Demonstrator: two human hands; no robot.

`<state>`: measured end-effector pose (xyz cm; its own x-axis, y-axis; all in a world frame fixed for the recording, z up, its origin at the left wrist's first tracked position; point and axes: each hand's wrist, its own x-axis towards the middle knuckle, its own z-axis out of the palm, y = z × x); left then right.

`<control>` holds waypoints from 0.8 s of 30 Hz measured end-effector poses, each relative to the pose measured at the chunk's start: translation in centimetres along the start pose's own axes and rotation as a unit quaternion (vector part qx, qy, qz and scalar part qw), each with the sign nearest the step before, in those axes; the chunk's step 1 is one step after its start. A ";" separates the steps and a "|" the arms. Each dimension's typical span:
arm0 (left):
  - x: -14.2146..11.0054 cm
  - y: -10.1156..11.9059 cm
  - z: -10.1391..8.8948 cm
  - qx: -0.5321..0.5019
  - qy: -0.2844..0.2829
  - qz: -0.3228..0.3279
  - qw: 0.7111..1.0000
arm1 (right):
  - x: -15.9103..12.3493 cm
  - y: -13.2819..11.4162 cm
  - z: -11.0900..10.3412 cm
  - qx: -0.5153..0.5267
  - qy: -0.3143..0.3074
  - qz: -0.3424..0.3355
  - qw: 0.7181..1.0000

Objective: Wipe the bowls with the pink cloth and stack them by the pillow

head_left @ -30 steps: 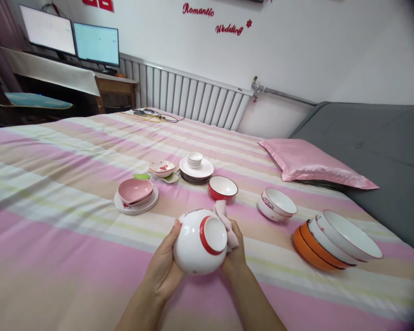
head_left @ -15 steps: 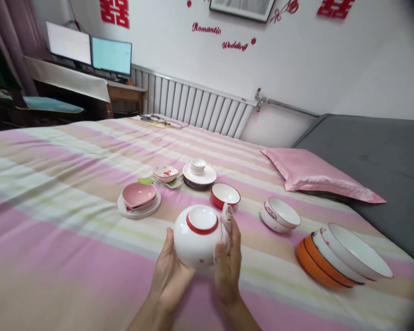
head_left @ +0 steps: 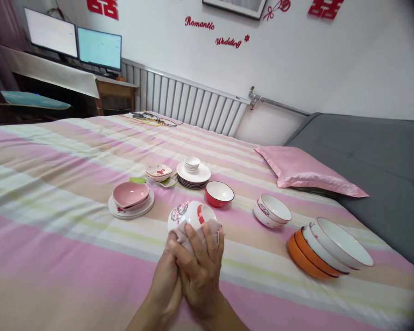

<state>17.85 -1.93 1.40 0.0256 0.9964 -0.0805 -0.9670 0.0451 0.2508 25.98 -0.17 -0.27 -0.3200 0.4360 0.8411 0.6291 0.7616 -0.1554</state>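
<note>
I hold a white bowl with a red foot ring (head_left: 189,214) upside down over the striped bed. My left hand (head_left: 165,285) supports it from below, mostly hidden behind the right hand. My right hand (head_left: 198,262) lies over the near side of the bowl, its fingers pressing a small pinkish cloth (head_left: 193,232) against it. A red flower print shows on the bowl's left side.
On the bedspread (head_left: 55,184) sit a pink bowl on plates (head_left: 130,197), small dishes (head_left: 158,172), a plate stack with cups (head_left: 193,172), a red bowl (head_left: 219,193), nested white bowls (head_left: 272,210) and tilted orange and white bowls (head_left: 327,248). A pink pillow (head_left: 307,170) lies right.
My right hand has moved with the cloth from the bowl's right side over its near side. The bowl has turned, showing its flower print.
</note>
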 end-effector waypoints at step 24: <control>0.3 1.4 1.4 0.100 0.203 0.044 0.973 | 3.5 5.1 -3.6 0.323 0.075 0.487 0.808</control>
<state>16.88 -1.43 3.07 -0.1961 0.8888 -0.4141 -0.8912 0.0147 0.4535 30.61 3.58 3.74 0.2232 0.9533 0.2034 0.0145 0.2054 -0.9786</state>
